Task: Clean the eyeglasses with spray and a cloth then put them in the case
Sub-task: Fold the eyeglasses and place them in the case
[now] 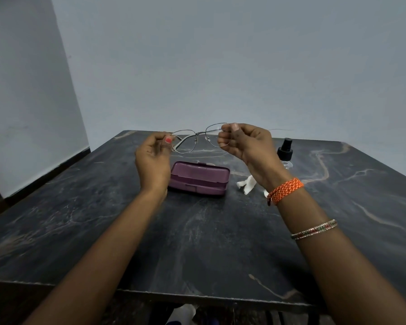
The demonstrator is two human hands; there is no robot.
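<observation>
We hold the eyeglasses [197, 138] up over the desk [197, 231], left hand [152, 158] pinching one rim end, right hand [242, 143] pinching the other. The case [198, 178] lies open beneath; the cloth [246, 184] and the spray bottle [285, 151] sit to the right. Likely an inspection: keep fingertips off the lenses, grip light, frame level, then fold the temples before lowering.

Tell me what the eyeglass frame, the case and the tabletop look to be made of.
Eyeglasses: thin metal wire, judging by the slim dark rims. Case: purple, looks like matte moulded plastic, lid open. Tabletop: dark stone, or a stone-look surface, with pale veins and a dull sheen.
</observation>
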